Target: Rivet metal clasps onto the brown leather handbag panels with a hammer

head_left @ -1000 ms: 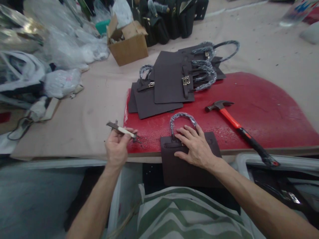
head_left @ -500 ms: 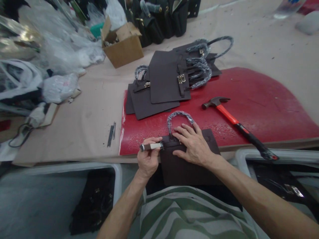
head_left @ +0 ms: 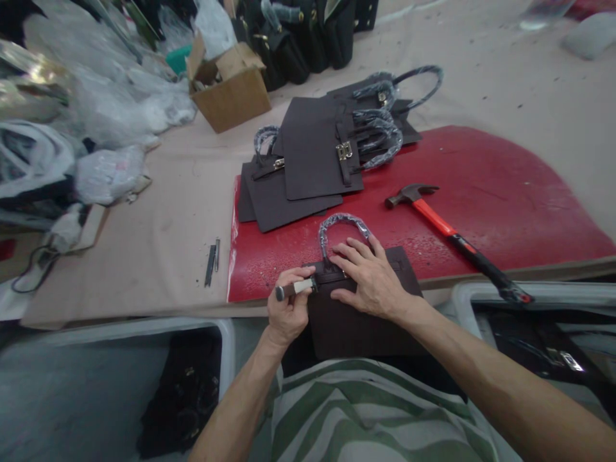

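Note:
A dark brown bag panel (head_left: 366, 330) lies at the table's front edge, its plastic-wrapped handle (head_left: 342, 218) pointing away from me. My left hand (head_left: 289, 305) is closed on a short tool (head_left: 294, 289) with a brown and pale grip, whose metal end meets the panel's upper left corner. Spread flat over the panel's top edge, beside the foot of the handle, is my right hand (head_left: 368, 279). It presses on the panel with its fingers apart.
Behind lies a pile of similar panels (head_left: 317, 151) on a red mat (head_left: 491, 192). A claw hammer (head_left: 452, 237) rests to the right. Two thin tools (head_left: 212, 263) lie left of the mat. A cardboard box (head_left: 233, 96) stands behind. Bins (head_left: 228, 359) flank me below.
The outer end of the tool in my left hand has tilted slightly down and towards the right. My right hand stays on the panel. The whole view has shifted a little.

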A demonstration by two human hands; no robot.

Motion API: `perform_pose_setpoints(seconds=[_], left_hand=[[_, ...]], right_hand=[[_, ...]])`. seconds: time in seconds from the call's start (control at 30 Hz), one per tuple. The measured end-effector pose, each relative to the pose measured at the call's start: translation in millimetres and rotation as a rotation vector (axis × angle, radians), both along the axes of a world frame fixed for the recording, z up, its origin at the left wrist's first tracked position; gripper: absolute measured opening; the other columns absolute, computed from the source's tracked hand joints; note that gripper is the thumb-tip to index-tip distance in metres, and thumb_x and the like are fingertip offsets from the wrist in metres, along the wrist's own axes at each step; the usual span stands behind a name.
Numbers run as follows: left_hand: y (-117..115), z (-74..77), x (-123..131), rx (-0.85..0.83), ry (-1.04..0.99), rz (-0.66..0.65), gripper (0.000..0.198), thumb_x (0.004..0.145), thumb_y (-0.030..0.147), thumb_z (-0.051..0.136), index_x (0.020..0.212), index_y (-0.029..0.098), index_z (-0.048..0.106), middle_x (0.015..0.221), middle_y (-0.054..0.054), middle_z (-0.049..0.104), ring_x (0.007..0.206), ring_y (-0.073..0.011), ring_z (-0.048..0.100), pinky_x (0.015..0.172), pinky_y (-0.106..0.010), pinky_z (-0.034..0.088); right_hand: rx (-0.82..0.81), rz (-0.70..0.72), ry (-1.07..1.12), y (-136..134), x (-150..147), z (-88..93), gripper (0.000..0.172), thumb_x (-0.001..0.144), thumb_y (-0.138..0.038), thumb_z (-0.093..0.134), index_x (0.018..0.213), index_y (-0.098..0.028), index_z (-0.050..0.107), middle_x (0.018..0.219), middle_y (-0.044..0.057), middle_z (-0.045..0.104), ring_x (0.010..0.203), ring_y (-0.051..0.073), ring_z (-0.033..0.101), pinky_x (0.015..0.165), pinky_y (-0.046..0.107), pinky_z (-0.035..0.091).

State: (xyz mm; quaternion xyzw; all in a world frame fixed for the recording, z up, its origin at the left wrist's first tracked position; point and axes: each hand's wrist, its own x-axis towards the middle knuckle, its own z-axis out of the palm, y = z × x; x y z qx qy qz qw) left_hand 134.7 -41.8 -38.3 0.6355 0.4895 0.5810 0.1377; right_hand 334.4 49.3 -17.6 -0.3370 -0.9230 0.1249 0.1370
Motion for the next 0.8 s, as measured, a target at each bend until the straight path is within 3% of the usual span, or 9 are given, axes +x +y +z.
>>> perform_pose_setpoints(seconds=[0.17,0.47,0.8], left_hand=[[0,-3.5,-3,-0.043,0.044,0.045,0.020,0.092,0.011,0.061,0.108,0.019,0.055,0.115,-0.011,0.066,0.112,-0.0234,0.066,0.097,-0.047,0.056],[-6,-9.5,5,-0.049,0.085,0.166,0.011,0.095,0.014,0.057,0.105,0.019,0.053,0.111,-0.010,0.066,0.108,-0.0220,0.067,0.092,-0.043,0.057],[5,-2.9,-4,-0.070,0.148,0.021,0.009,0.095,0.016,0.057,0.103,0.020,0.055,0.108,-0.009,0.067,0.105,-0.0215,0.067,0.092,-0.042,0.057]], right_hand=[[0.001,0.004,0.005,1,0,-0.2,0.067,0.081,-0.055,0.073,0.137,-0.019,0.060,0.146,0.011,0.056,0.139,0.037,0.042,0.122,0.060,0.014],[-0.002,-0.001,0.015,1,1,-1.0,0.066,0.081,-0.054,0.073,0.136,-0.020,0.060,0.146,0.009,0.056,0.139,0.036,0.041,0.123,0.059,0.013],[-0.010,-0.001,0.005,0,1,-1.3,0.065,0.083,-0.055,0.071,0.136,-0.020,0.059,0.147,0.011,0.055,0.139,0.038,0.041,0.121,0.061,0.015]])
